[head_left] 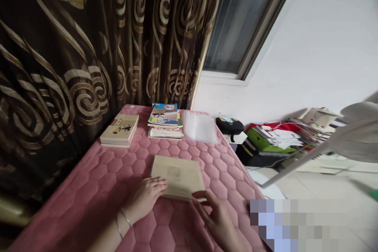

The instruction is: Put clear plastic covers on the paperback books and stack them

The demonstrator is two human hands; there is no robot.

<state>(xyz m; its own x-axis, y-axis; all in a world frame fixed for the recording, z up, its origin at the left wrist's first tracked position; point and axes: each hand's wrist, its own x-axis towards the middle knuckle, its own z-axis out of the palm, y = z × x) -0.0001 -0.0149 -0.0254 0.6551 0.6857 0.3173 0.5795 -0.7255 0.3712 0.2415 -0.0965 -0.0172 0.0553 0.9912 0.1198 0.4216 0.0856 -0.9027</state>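
Note:
A cream-coloured book [180, 177] with a small block of print on its cover lies flat on the pink quilted mattress [174, 232]. My left hand [149, 195] rests on its near left corner, fingers stretched out along the cover. At the near right corner, my right hand [211, 212] has its thumb and index finger closed on the book's edge; its other fingers are partly hidden. Beyond the book are a stack of beige books [119, 130] to the left, a pile of colourful textbooks [165, 120] and a heap of clear plastic sleeves [201, 126].
A patterned curtain [153, 39] hangs along the left and far side, beside a window [236, 19]. To the right are a black case [229, 126], a green box with papers [265, 141] and a white fan or lamp on a slanting pole [301, 157].

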